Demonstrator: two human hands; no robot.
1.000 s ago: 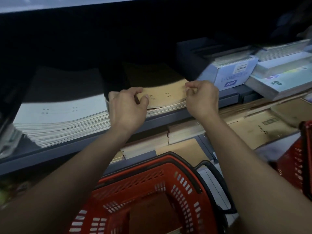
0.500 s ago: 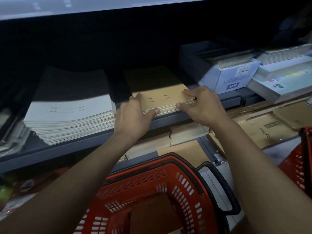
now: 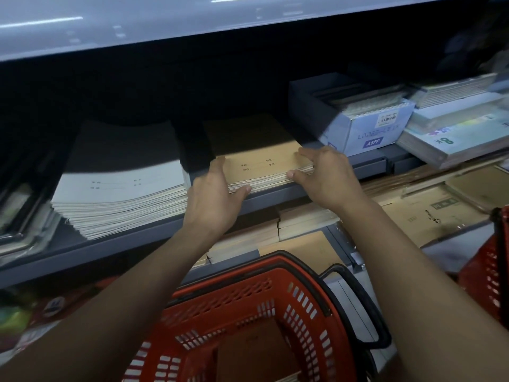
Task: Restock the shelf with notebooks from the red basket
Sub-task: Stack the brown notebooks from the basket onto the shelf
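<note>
A stack of brown notebooks (image 3: 259,161) lies on the dark shelf (image 3: 132,241), its front edge at the shelf lip. My left hand (image 3: 214,199) cups the stack's front left corner, fingers along the side and thumb against the front edge. My right hand (image 3: 327,177) holds the front right corner, fingers on the top cover and thumb on the front edge. Below my arms stands the red basket (image 3: 248,285) with a brown notebook (image 3: 256,351) lying in its bottom.
A taller stack of white notebooks (image 3: 118,194) sits left of the brown one. A blue box (image 3: 366,130) and pale pads (image 3: 454,139) stand to the right. Brown notebooks (image 3: 413,213) fill the lower shelf. A second red basket (image 3: 493,271) is at the right edge.
The notebooks went from held at the shelf front to lying flat on the stack. Both hands dropped from pinching the top covers to clasping the stack's front corners.
</note>
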